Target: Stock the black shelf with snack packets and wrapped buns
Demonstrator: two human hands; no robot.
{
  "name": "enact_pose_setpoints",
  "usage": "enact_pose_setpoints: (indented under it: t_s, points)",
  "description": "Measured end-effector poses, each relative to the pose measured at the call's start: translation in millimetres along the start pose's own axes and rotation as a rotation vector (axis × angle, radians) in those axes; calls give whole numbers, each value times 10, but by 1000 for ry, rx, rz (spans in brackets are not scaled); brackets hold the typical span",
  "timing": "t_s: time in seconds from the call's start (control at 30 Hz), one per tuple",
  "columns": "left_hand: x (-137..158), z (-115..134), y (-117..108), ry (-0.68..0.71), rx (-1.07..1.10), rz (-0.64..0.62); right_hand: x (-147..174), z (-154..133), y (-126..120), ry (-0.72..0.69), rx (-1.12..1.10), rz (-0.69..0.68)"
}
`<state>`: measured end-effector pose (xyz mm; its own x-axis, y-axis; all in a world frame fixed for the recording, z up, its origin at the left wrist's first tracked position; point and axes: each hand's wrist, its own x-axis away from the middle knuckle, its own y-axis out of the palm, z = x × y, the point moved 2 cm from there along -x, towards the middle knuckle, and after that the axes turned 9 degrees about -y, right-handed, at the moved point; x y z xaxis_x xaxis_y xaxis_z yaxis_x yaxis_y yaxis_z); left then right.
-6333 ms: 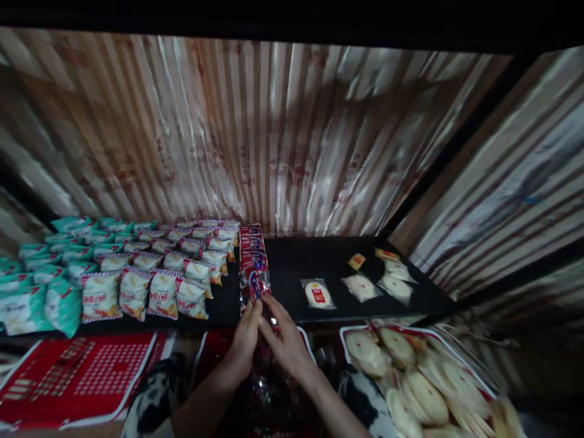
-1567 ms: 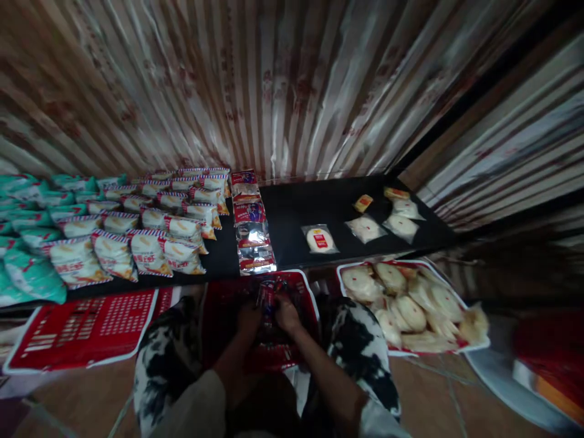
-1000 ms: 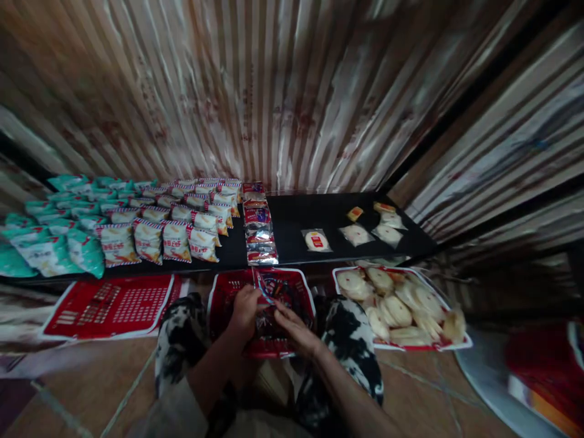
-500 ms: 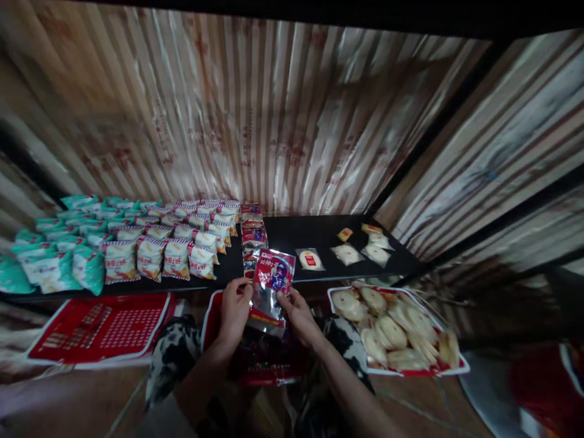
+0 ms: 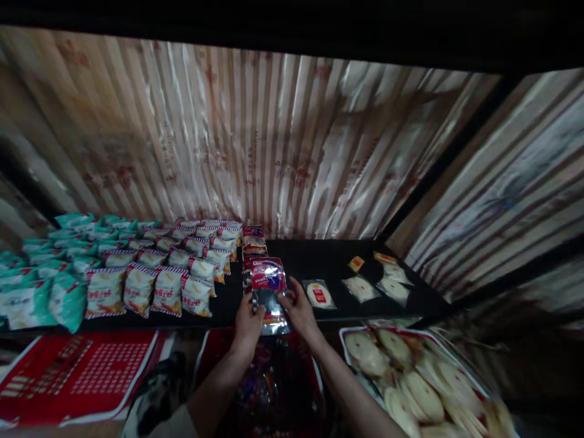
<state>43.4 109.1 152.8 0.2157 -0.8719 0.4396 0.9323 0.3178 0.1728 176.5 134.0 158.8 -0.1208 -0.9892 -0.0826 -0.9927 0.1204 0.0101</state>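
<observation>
Between my two hands is a red and silver snack packet point(image 5: 268, 280), tilted upright above the front edge of the black shelf point(image 5: 292, 255). My left hand point(image 5: 249, 322) grips its lower left side with the thumb in front. On the right side, my right hand point(image 5: 298, 307) pinches the packet between thumb and fingers. A column of similar red packets point(image 5: 253, 238) lies on the shelf just behind it, partly hidden by the held one. Below my forearms stands a dark red basket point(image 5: 314, 371) with more shiny packets inside.
Rows of white snack bags point(image 5: 168, 292) and teal bags point(image 5: 68, 299) fill the shelf's left side. Flat round packs point(image 5: 319, 294) and a small yellow pack point(image 5: 356, 263) lie on the right. Baskets stand below: a red one point(image 5: 109, 371) and one holding round pale packs point(image 5: 417, 389).
Both hands have carried the packet forward from over the basket to the shelf, near the column of red packets. The view has tilted up and come closer to the shelf.
</observation>
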Motion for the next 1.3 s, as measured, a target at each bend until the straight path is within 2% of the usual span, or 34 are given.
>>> enact_pose_setpoints:
  t_s: [0.13, 0.3, 0.53, 0.67, 0.93, 1.3]
  points:
    - [-341, 202, 165, 73, -103, 71, -525, 17, 82, -127, 242, -26]
    - [-779, 447, 281, 299, -508, 288, -1097, 25, 253, -205, 437, -66]
    - [-1238, 596, 402, 314, -703, 352, -1557, 57, 486, -216, 717, -94]
    - [-1305, 619, 421, 312, -817, 368, -1646, 123, 546, -184, 889, -118]
    - [-1253, 620, 420, 300, -962, 393, -1624, 135, 610, -167, 1095, -188]
    - [-1238, 615, 429, 295, -1031, 411, -1585, 124, 633, -178, 1153, -183]
